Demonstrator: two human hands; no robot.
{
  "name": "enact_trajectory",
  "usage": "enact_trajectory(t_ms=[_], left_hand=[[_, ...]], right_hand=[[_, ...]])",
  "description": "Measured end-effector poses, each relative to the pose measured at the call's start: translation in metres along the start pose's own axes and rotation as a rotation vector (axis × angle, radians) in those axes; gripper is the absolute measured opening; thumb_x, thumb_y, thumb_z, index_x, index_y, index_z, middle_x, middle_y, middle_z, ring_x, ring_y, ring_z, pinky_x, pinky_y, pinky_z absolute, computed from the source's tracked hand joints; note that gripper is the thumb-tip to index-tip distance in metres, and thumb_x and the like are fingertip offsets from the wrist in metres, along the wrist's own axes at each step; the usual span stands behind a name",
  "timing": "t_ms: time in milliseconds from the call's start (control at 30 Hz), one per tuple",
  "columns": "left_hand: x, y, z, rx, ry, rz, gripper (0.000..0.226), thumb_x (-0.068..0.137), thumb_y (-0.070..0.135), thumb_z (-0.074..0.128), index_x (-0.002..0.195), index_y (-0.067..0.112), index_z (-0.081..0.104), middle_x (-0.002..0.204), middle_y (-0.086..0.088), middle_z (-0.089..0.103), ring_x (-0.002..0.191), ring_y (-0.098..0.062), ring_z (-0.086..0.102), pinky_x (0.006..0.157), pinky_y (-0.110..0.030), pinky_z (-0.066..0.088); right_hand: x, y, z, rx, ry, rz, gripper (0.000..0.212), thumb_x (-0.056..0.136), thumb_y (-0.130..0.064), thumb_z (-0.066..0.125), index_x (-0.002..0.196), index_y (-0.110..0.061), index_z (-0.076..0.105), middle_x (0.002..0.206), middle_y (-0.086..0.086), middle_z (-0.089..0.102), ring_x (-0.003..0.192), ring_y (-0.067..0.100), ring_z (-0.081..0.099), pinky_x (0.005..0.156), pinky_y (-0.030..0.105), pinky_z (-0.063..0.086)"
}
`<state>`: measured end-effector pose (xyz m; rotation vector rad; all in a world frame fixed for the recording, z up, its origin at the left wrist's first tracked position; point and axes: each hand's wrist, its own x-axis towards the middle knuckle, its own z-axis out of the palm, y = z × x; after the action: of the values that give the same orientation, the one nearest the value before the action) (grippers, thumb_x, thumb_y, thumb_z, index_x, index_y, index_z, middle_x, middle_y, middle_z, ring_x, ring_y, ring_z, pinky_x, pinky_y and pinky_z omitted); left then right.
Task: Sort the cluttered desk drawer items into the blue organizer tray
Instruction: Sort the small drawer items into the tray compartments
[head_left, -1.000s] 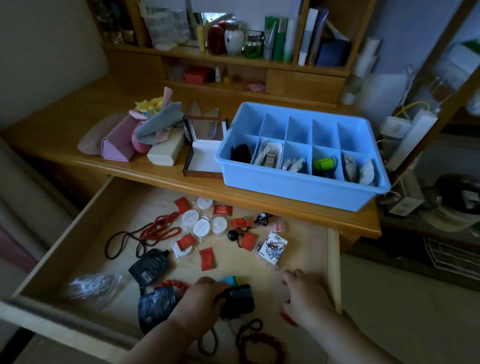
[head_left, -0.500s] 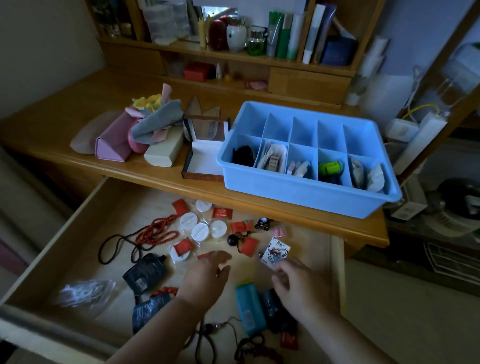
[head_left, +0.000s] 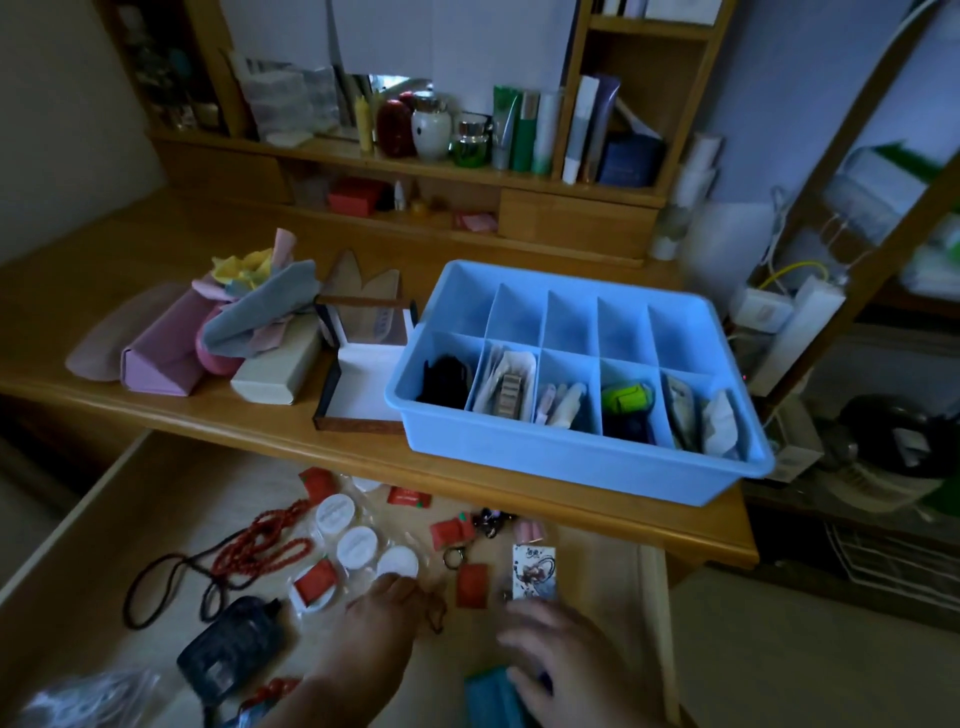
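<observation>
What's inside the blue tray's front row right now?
In the blue organizer tray, front row from the left: a black item, a packet with a watch, pale packets, a green gadget, white pouches. The compartment bottoms are hidden.

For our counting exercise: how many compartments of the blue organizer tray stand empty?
5. The whole back row of the blue organizer tray is empty, its five compartments side by side. All five front compartments hold items, among them a green item.
</observation>
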<state>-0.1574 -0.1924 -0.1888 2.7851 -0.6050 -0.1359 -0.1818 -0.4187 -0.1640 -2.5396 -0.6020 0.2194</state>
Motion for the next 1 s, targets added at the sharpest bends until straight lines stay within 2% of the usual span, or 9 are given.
enact_trajectory(t_ms=[33,100,200,300,467,700,800,900,1000], left_hand=[[-0.006,0.000,-0.002,-0.078,0.003,-0.012,0.039,0.041,0.028,0.091,0.071,0.038,0.068,0.075,0.022,0.061,0.066,0.006,0.058,0.053,-0.005,0.044],[-0.017,0.001,-0.008,-0.276,0.032,-0.091,0.027,0.065,0.025,0.082,0.088,0.032,0.070,0.086,0.017,0.064,0.074,0.007,0.055,0.065,-0.001,0.039],[-0.027,0.001,-0.010,-0.358,0.142,-0.238,0.022,0.077,0.029,0.073,0.097,0.031,0.066,0.093,0.017,0.059,0.081,0.010,0.052,0.072,-0.001,0.039],[-0.041,0.004,-0.018,-0.462,0.142,-0.341,0.025,0.072,0.026,0.078,0.091,0.033,0.063,0.096,0.018,0.058,0.085,0.005,0.058,0.076,-0.007,0.045],[-0.073,-0.004,-0.031,-0.546,0.298,-0.492,0.037,0.069,-0.002,0.074,0.074,0.031,0.058,0.082,0.007,0.061,0.080,-0.003,0.061,0.063,-0.015,0.047],[-0.117,-0.033,-0.057,-0.647,0.442,-0.577,0.027,0.077,0.000,0.069,0.073,0.023,0.054,0.072,-0.003,0.059,0.060,-0.016,0.057,0.052,-0.025,0.046],[-0.121,-0.039,-0.061,-0.622,0.383,-0.578,0.026,0.080,0.001,0.066,0.077,0.025,0.057,0.079,0.000,0.061,0.068,-0.012,0.059,0.057,-0.024,0.048],[-0.118,-0.038,-0.051,-0.543,0.238,-0.595,0.024,0.085,0.007,0.064,0.084,0.030,0.056,0.087,0.005,0.060,0.079,-0.010,0.058,0.062,-0.020,0.045],[-0.113,-0.025,-0.035,-0.545,0.030,-0.553,0.019,0.089,0.015,0.059,0.101,0.029,0.058,0.099,0.009,0.058,0.088,-0.004,0.058,0.070,-0.016,0.050]], right_hand=[[0.004,-0.003,-0.012,0.035,0.117,0.007,0.026,0.083,-0.035,0.064,0.109,-0.033,0.068,0.131,-0.017,0.054,0.122,0.004,0.050,0.103,0.017,0.036],[0.014,-0.013,-0.040,0.060,0.377,-0.050,0.016,0.081,-0.026,0.067,0.096,-0.027,0.072,0.109,-0.013,0.066,0.103,0.005,0.062,0.088,0.024,0.053],[0.029,-0.031,-0.085,0.077,0.609,-0.112,0.021,0.087,-0.031,0.053,0.098,-0.023,0.070,0.094,-0.016,0.066,0.086,-0.002,0.062,0.076,0.014,0.052],[0.038,-0.040,-0.114,0.092,0.751,-0.097,0.021,0.087,-0.026,0.059,0.105,-0.021,0.067,0.085,-0.019,0.063,0.079,-0.001,0.060,0.070,0.009,0.047],[0.046,-0.043,-0.124,0.052,0.629,0.152,0.049,0.085,-0.032,0.063,0.132,-0.024,0.050,0.077,-0.012,0.063,0.071,0.009,0.062,0.064,0.024,0.046],[0.044,-0.039,-0.115,0.084,0.598,0.193,0.036,0.087,-0.029,0.061,0.122,-0.021,0.057,0.086,-0.012,0.066,0.093,0.018,0.063,0.081,0.033,0.047],[0.041,-0.039,-0.106,0.095,0.630,0.165,0.042,0.086,-0.026,0.062,0.127,-0.022,0.053,0.096,-0.010,0.069,0.091,0.017,0.062,0.080,0.029,0.043],[0.032,-0.043,-0.083,-0.007,0.680,-0.010,0.045,0.084,-0.017,0.067,0.127,-0.016,0.054,0.104,0.001,0.069,0.085,0.018,0.061,0.080,0.028,0.045],[0.022,-0.042,-0.043,-0.061,0.500,-0.068,0.034,0.082,-0.013,0.068,0.116,-0.016,0.063,0.106,0.002,0.068,0.096,0.021,0.064,0.083,0.025,0.044]])
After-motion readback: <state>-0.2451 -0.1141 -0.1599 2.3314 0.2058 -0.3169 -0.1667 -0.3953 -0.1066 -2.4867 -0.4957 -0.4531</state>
